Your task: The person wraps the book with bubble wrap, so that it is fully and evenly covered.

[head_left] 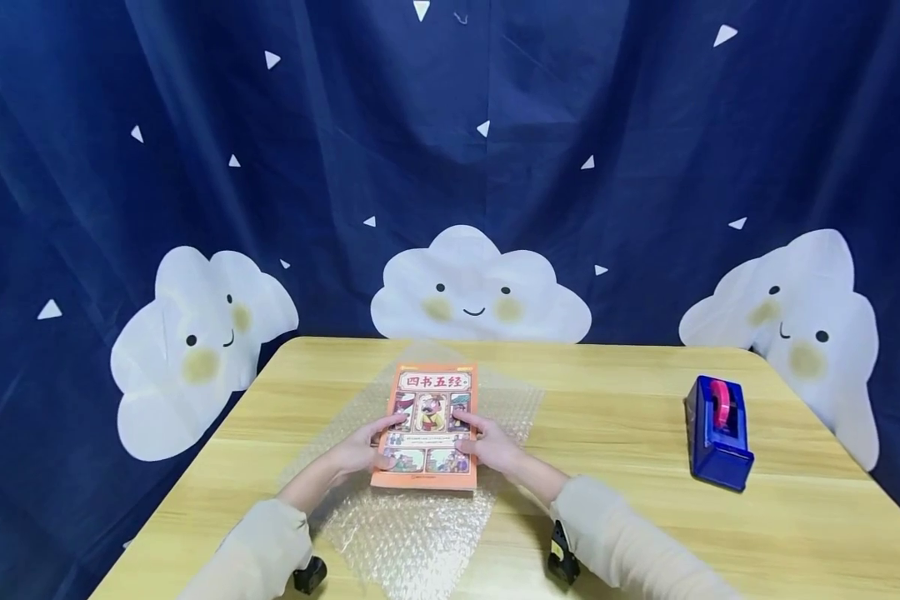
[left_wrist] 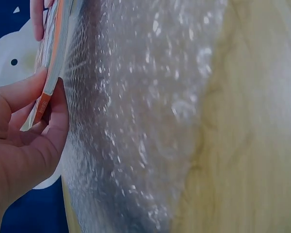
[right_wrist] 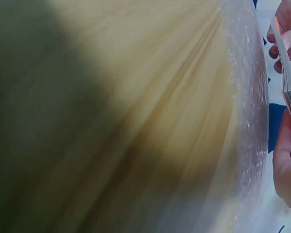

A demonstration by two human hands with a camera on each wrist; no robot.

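An orange-covered book (head_left: pixel 427 427) with cartoon panels and red Chinese characters is held by both hands over a sheet of bubble wrap (head_left: pixel 420 533). My left hand (head_left: pixel 356 448) grips its left side, thumb on the cover and fingers underneath, as the left wrist view shows with the book's spine (left_wrist: pixel 42 104). On the opposite side my right hand (head_left: pixel 498 447) grips the book, thumb on top. In the right wrist view the page edges (right_wrist: pixel 287 73) appear between the two hands, and the book is raised off the bubble wrap.
A blue tape dispenser (head_left: pixel 720 433) with a pink roll stands at the right of the wooden table (head_left: pixel 615 392). The bubble wrap lies diagonally across the middle. Behind the table hangs a dark blue curtain (head_left: pixel 420 150) with white clouds.
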